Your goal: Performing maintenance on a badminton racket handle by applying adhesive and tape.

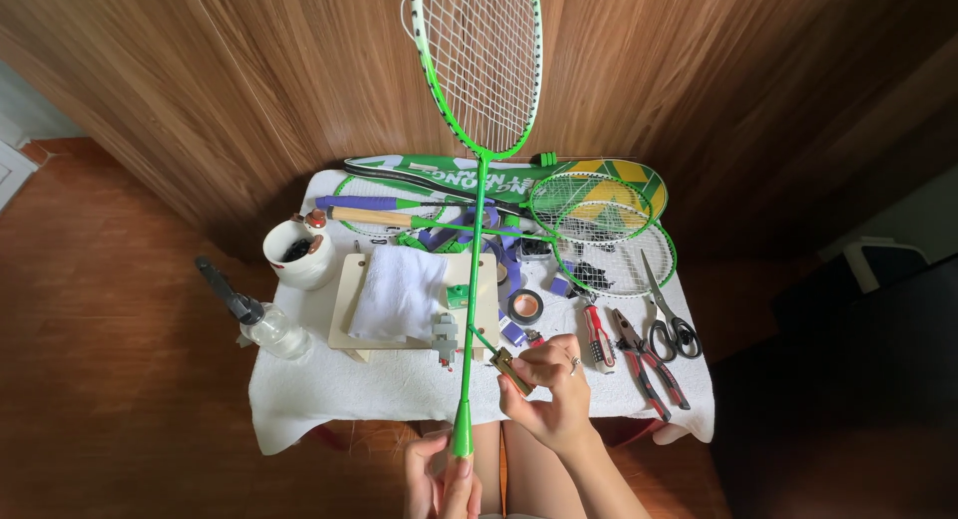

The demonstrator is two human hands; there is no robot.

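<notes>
**Fingers on a green racket, low over the tabletop**

Fingers [547, 364] of my right hand [552, 394] are pinched shut on a small flat brown block [513, 370], held just beside the thin green shaft. Those of my left hand [439, 479] are clenched around the bare green handle end of the green-and-white stringed badminton racket [477, 140]. It stands nearly upright, its head at twelve o'clock, rising past the wood-panelled wall [699, 80].

Beyond my hands lies the tabletop under a white cloth [399, 384]. At eleven o'clock from my right hand sits a pale wooden board [349, 289] with a folded white towel [397, 294] on it and a small grey metal clamp [445, 337] at its near edge. Farther toward ten o'clock stands a white ceramic mug [299, 259], and just below it a clear glass bottle with a black nozzle [261, 321], lying tilted at the cloth's edge.

At twelve o'clock from my right hand is a dark roll of tape [526, 305]. Toward two o'clock lie red-handled pliers [649, 364], and at one o'clock black-handled scissors [669, 314] farther out. A red-and-grey multi-tool [599, 339] lies near my knuckles.

At the far edge of the tabletop, more green-framed rackets [599, 215] overlap one another, together with purple grip strips [504, 264] and a green-and-white racket cover [439, 175].
</notes>
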